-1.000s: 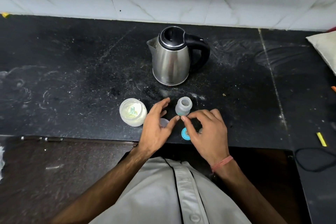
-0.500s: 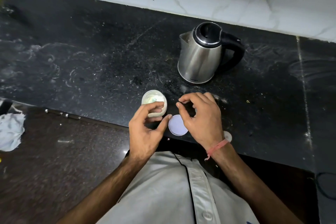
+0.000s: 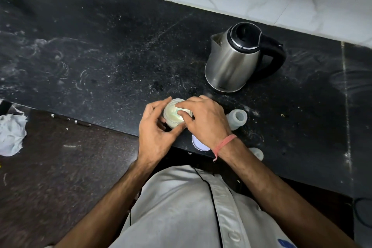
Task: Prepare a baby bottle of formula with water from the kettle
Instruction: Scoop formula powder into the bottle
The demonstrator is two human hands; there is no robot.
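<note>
Translucent tub: the small round plastic formula tub [image 3: 174,116], open-topped with pale powder and a greenish scoop inside, stands on the black speckled stone counter [image 3: 112,50] near its front edge.
Left hand: the left hand [image 3: 156,127] curls round the tub's near and left wall, thumb and fingers wrapping it.
Right hand: the right hand [image 3: 203,121] reaches over the rim, fingertips dipping onto the scoop; whether they pinch it I cannot tell.
Handling: probably light and stiff, with smooth walls that could slip or tip; holding it low round the wall looks safest, since powder spills easily.
Bottle: the clear plastic baby bottle [image 3: 237,118] stands open and upright just right of the right hand.
Loose parts: a white round lid [image 3: 199,145] lies flat under the right wrist; another small pale cap [image 3: 256,153] sits further right.
Kettle: the stainless steel electric kettle [image 3: 235,60] with black handle stands behind, well apart from the tub.
</note>
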